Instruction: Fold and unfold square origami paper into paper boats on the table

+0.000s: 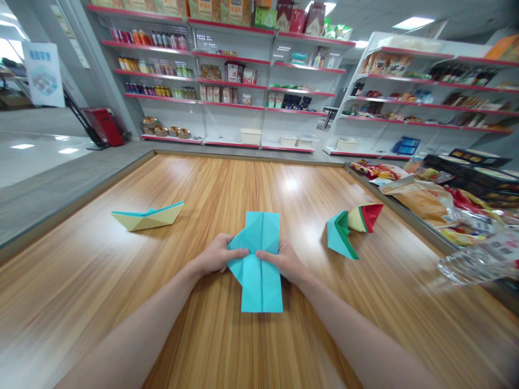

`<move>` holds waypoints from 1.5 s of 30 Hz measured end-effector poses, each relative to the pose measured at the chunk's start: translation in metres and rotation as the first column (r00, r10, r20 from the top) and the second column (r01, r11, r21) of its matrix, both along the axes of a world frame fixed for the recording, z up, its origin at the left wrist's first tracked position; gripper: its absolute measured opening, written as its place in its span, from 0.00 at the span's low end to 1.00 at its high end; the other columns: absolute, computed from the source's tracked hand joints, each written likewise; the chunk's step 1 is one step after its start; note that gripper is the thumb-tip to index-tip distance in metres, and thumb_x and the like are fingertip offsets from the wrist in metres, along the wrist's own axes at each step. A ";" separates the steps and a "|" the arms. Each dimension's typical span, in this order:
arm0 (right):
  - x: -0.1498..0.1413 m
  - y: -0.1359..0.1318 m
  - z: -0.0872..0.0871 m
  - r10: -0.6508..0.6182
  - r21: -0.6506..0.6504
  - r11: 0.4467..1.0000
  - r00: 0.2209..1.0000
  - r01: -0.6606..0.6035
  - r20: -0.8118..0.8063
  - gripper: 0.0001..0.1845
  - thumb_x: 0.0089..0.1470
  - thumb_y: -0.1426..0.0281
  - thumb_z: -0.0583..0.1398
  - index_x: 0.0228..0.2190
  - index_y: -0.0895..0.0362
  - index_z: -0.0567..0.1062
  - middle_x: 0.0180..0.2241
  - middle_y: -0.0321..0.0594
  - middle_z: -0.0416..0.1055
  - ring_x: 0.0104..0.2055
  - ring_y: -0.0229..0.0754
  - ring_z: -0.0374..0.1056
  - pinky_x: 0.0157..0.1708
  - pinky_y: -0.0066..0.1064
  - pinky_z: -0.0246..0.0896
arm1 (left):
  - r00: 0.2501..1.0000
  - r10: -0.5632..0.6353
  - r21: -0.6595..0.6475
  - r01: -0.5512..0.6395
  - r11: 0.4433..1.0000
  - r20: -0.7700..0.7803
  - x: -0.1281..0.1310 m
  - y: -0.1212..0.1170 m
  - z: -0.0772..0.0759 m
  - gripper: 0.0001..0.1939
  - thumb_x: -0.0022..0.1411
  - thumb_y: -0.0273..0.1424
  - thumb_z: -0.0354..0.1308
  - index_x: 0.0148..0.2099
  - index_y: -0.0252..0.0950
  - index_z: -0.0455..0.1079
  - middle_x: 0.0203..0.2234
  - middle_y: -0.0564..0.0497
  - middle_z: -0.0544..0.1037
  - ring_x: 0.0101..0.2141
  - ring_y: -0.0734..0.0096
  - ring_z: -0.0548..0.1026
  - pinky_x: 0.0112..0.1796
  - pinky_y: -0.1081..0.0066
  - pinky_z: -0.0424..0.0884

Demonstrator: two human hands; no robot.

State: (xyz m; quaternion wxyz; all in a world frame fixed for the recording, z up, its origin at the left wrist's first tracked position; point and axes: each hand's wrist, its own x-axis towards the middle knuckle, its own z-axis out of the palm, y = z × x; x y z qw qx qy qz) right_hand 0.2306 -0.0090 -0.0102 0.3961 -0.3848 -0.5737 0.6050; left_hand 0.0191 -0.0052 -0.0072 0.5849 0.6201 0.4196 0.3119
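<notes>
My left hand (pixel 214 255) and right hand (pixel 287 261) pinch a folded blue paper (pixel 261 286) from opposite sides above a wood-grain table (pixel 203 346), thumbs on top and fingers curled beneath (how far under, I cannot tell). The sheet lies between my hands, its long axis running away from me and its pointed flap jutting toward my left, while my right thumb sits nearer the lengthwise crease. A yellow-and-blue paper boat (pixel 149 220) rests well apart to the left, a blue-and-green folded piece (pixel 339 240) to the right.
</notes>
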 end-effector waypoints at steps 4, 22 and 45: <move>0.000 0.001 -0.001 -0.007 -0.008 1.000 1.000 0.007 0.006 0.19 0.42 0.63 0.67 0.36 0.61 0.77 0.40 0.47 0.76 0.42 0.52 0.72 0.43 0.43 0.68 | 1.000 0.013 -0.001 -0.013 1.000 -0.003 0.000 0.000 0.000 0.18 0.53 0.43 0.60 0.30 0.32 0.64 0.12 0.59 0.64 0.09 0.83 0.59 0.08 0.81 0.52; -0.003 0.000 0.003 0.040 0.034 0.998 0.996 -0.043 0.075 0.21 0.44 0.61 0.65 0.39 0.59 0.76 0.39 0.45 0.76 0.43 0.50 0.72 0.43 0.42 0.68 | 0.974 0.204 0.041 -0.208 0.977 0.095 0.004 -0.001 0.007 0.17 0.50 0.41 0.63 0.32 0.30 0.71 0.11 0.58 0.66 0.12 0.81 0.61 0.15 0.78 0.56; -0.004 -0.001 0.001 -0.049 -0.010 0.999 0.998 0.049 0.035 0.21 0.40 0.61 0.68 0.36 0.60 0.77 0.41 0.48 0.76 0.42 0.53 0.72 0.43 0.45 0.68 | 0.999 0.052 0.030 -0.052 0.998 0.017 0.003 -0.002 0.007 0.16 0.50 0.41 0.62 0.26 0.31 0.67 0.13 0.58 0.64 0.12 0.82 0.60 0.12 0.80 0.54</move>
